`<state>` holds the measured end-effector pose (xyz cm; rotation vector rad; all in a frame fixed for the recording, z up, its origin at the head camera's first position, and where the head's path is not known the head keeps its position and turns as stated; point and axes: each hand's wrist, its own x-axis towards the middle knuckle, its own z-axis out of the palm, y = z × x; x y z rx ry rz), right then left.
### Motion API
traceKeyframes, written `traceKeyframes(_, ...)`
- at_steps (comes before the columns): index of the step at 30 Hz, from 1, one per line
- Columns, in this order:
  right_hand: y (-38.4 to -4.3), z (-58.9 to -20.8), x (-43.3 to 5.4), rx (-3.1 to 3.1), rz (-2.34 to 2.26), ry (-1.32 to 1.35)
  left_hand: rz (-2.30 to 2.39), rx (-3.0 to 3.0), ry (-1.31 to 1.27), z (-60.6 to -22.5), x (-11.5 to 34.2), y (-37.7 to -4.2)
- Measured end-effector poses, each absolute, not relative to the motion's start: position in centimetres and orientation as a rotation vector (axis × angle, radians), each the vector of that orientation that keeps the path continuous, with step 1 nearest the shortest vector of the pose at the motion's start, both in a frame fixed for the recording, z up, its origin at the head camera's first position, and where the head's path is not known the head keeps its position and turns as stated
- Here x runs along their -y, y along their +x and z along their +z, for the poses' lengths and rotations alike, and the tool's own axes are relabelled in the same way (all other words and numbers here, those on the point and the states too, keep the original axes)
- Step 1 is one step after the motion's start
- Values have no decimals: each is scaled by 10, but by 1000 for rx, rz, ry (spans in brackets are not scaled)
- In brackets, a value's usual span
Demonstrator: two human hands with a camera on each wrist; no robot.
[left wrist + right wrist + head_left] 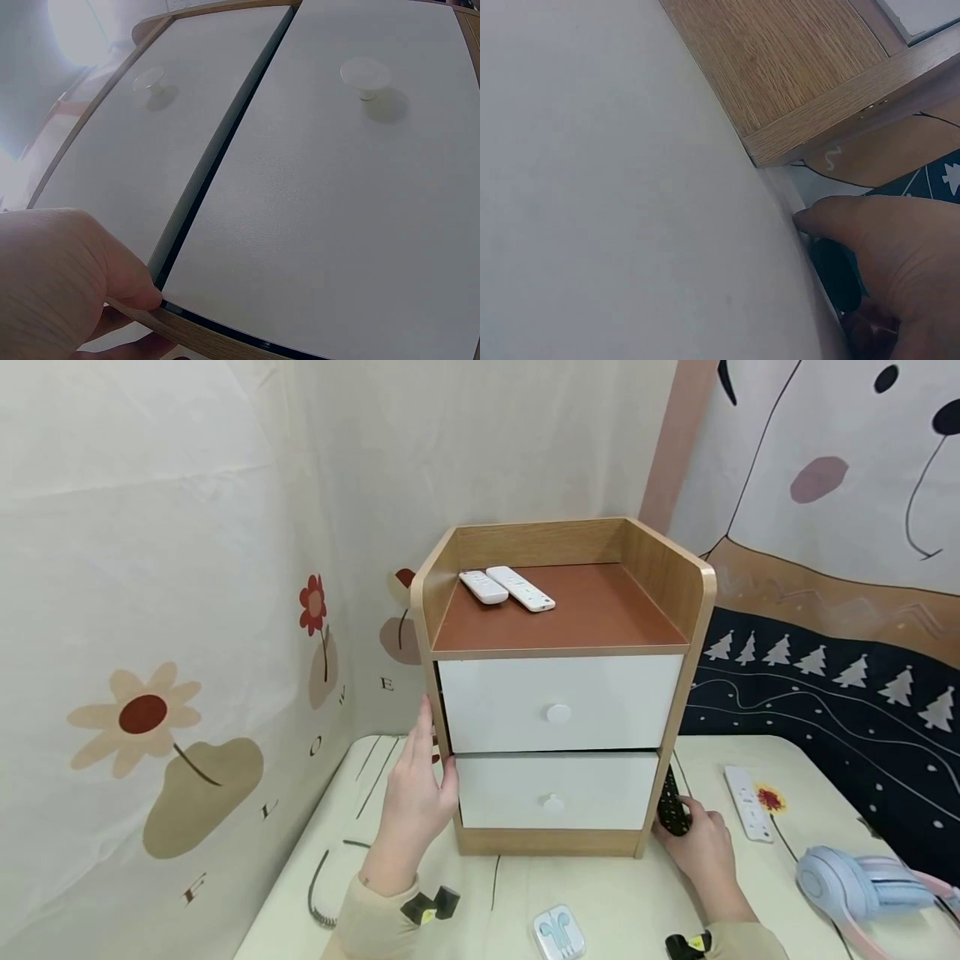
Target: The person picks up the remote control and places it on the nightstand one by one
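Left hand (415, 787) lies straight-fingered on two-drawer cabinet (558, 689), at its 8 o'clock; right hand (702, 846) clamps black remote control (672, 807), 4 o'clock; we'd brace lightly, avoid scraping the two together

Remote control (672, 810) black. Cabinet (555, 842) wood-grained tan, top shelf (592, 610) red-brown, drawer fronts (495, 710) white. Headphones (828, 878) pale blue, pink. Tabletop (615, 902) cream, dark-lined.

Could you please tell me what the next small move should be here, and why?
I would probably have the right hand lift the black remote toward the brown top shelf of the cabinet: the hand already grips it low at the cabinet's right side, and two white remotes lie up there with bare surface beside them.
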<state>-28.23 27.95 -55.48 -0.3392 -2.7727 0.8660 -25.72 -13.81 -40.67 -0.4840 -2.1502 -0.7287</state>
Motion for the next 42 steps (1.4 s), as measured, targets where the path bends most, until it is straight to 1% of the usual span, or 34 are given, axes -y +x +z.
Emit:
traceKeyframes(5, -281, -553, -278, 2790, 836, -358, -733, 2147, -486, -407, 138, -256)
traceKeyframes(9, -280, -551, -276, 2743, 870, -417, -731, 2144, -488, -407, 138, -256)
traceKeyframes(16, -277, -547, -272, 2633, 940, -443, -730, 2147, -481, -404, 139, -254)
traceKeyframes(28, -272, -522, -268, 2487, 1084, -485, -730, 2154, -483, -404, 139, -255)
traceKeyframes(35, -269, -494, -264, 2389, 1041, -429, -736, 2159, -486, -404, 139, -253)
traceKeyframes(42, -270, -447, -262, 2314, 1050, -388, -741, 2169, -481, -404, 139, -253)
